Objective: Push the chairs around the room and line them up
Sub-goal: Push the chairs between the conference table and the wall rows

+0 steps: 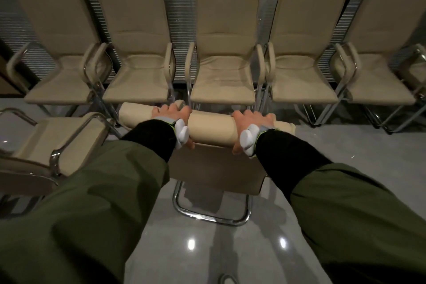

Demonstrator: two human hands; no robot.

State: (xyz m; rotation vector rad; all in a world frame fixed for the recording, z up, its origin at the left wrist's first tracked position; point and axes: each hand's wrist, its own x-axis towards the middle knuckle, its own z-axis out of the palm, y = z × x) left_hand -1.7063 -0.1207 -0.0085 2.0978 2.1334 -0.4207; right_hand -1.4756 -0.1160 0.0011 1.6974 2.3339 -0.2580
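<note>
Both hands held the top of the chair's backrest (211,125): the left hand (171,114) and the right hand (250,120) each had fingers curled over the padded roll, thumbs underneath. That chair stood on the glossy floor (345,145), facing a row of five chairs (222,71) along the wall. Its chrome sled base (211,214) would probably slide easily; the padding looked soft, so a firm grip high on the back seemed right.
</note>
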